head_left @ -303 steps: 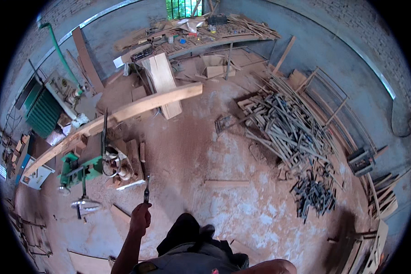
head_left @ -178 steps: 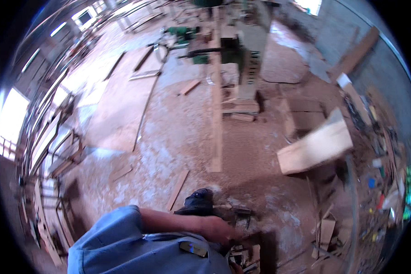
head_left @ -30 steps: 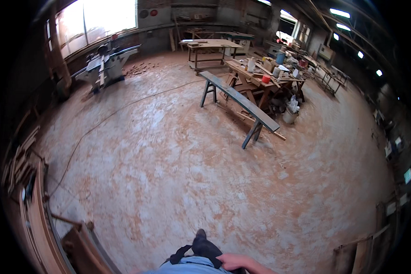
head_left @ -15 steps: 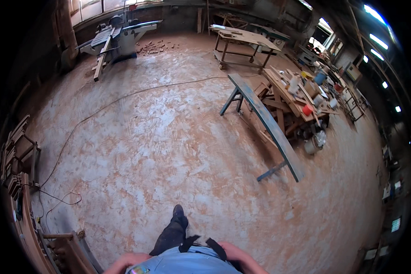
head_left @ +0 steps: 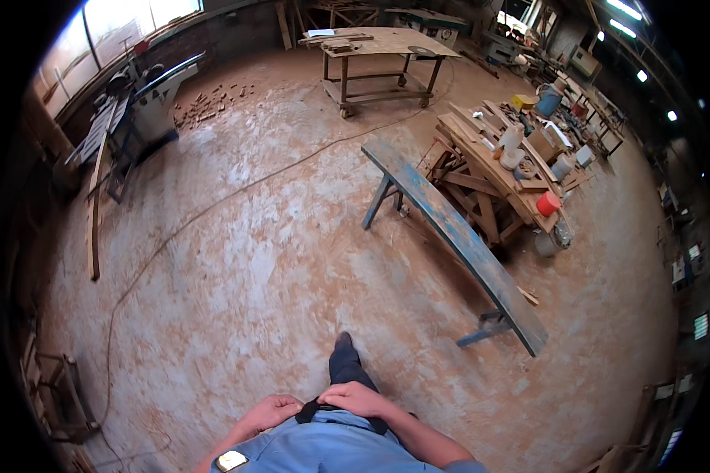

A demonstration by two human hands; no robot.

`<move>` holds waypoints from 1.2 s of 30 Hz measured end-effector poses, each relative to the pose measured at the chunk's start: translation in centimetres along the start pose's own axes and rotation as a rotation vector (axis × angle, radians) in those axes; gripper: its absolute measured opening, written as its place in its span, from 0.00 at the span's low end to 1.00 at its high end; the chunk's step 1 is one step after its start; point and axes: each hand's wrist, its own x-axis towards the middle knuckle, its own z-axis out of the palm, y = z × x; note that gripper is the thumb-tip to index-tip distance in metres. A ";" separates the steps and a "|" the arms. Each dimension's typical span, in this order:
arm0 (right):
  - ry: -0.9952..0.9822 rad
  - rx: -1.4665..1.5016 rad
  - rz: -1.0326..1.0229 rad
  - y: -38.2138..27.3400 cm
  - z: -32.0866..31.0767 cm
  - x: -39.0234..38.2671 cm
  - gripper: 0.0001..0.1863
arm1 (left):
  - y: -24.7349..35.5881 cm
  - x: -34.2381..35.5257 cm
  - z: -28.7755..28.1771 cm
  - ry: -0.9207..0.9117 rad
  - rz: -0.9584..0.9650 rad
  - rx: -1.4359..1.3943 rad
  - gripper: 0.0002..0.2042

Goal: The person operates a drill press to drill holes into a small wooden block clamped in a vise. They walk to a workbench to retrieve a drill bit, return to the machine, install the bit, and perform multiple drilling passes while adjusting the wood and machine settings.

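At a person's waist (head_left: 343, 430), a black strap (head_left: 308, 411) is lying between the left hand (head_left: 278, 408) and right hand (head_left: 356, 399), touching both; whether either grip is pinching cannot be told.

Floor (head_left: 237, 276): mottled throughout, rust-brown dust smeared in blotches over pale grey. 6 o'clock: plain light-blue shirt (head_left: 323, 445), black strap (head_left: 309, 411), dark trousers (head_left: 345, 369). 3 o'clock: long bench (head_left: 457, 232), worn blue-grey, scuffed with brown patches. Just before 3: bright red pot (head_left: 548, 204). 2 o'clock: yellow box (head_left: 524, 102), blue bucket (head_left: 550, 104). 12 o'clock: pale tan tabletop (head_left: 386, 41), dark round mark (head_left: 422, 51) on it. 10 o'clock: grey machine (head_left: 151, 106). 9 o'clock: yellow-brown plank (head_left: 95, 225).
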 end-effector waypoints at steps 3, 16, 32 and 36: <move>-0.132 -0.155 -0.038 -4.6 -6.0 7.8 0.14 | 5.5 3.0 -6.0 0.021 -0.004 0.031 0.14; -0.180 -0.305 0.163 -18.8 -28.6 35.5 0.24 | 30.1 21.6 -29.7 0.021 0.277 0.450 0.14; 0.023 -0.144 0.060 -24.4 -57.5 56.1 0.20 | 58.0 46.0 -49.9 0.034 0.438 0.867 0.10; 0.079 -0.088 -0.150 -29.2 -65.9 59.6 0.17 | 65.7 51.1 -52.2 0.056 0.375 0.890 0.11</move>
